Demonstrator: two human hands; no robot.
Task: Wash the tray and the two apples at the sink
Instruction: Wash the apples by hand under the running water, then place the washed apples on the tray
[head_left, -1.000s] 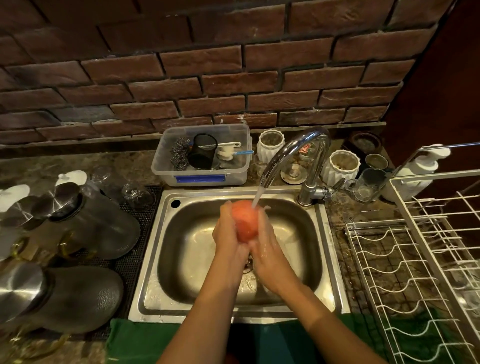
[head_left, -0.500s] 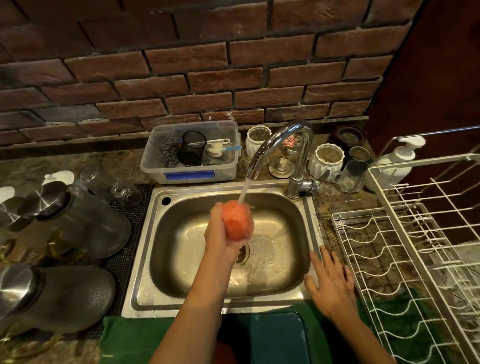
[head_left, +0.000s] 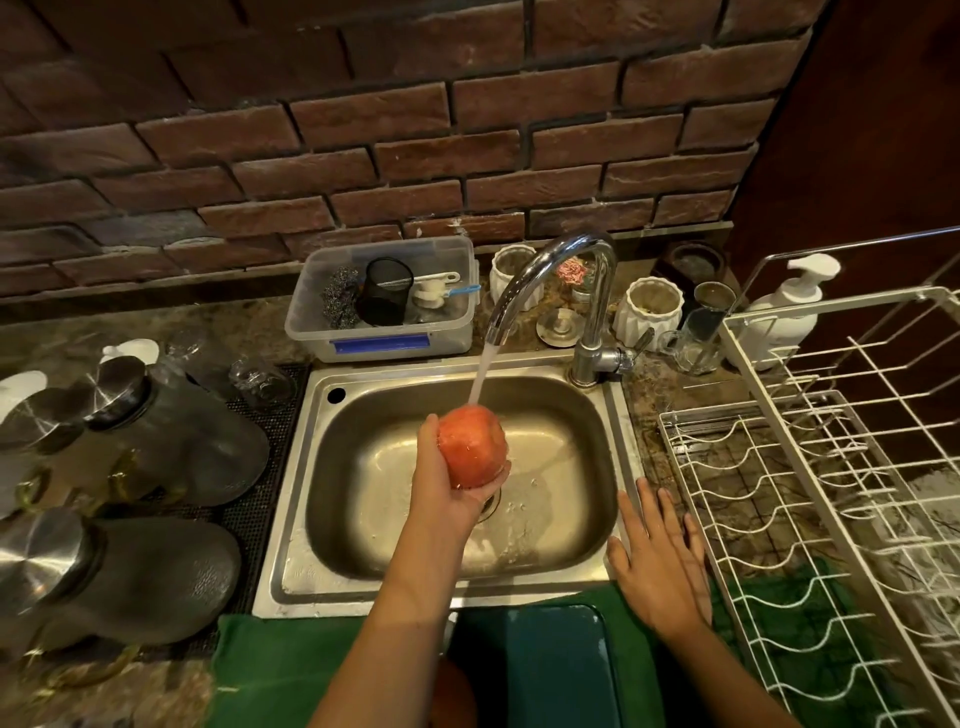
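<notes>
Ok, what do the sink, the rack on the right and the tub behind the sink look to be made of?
Sink: brushed stainless steel by the look, grey with soft reflections. Rack: thin wire, apparently white-coated; the metal beneath is a guess. Tub: clear, slightly frosted plastic, its contents showing through the wall.

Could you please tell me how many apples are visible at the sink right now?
2: one apple in the left hand under the water; a second, mostly hidden, seems to sit at the bottom edge behind the forearm.
</notes>
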